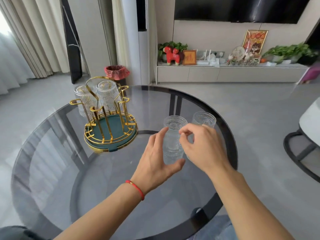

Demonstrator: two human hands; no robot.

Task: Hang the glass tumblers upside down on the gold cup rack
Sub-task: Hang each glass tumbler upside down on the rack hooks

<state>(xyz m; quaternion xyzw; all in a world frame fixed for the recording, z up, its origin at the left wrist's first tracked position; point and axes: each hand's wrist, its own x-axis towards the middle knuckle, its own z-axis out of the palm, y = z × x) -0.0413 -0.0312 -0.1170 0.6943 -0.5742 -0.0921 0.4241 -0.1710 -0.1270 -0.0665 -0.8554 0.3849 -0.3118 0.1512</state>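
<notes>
Two glass tumblers already hang upside down on the gold cup rack, one at its far left and one just beside it toward the middle. You will find the rack at about ten o'clock on the round smoked-glass table, standing on its dark green tray base with several gold pegs bare on the near side. Two more tumblers stand upright at about one o'clock from the table's middle. Your left hand is wrapped around the nearer tumbler, thumb low at its base and fingers up its left side, so the glass sits clamped between them. Your right hand is at that same tumbler's right side, fingers curled with the thumb and forefinger pinched near the rim; whether they actually grip the glass you cannot tell. The other upright tumbler stands just behind your right hand, partly hidden by it. A red cord circles your left wrist.
</notes>
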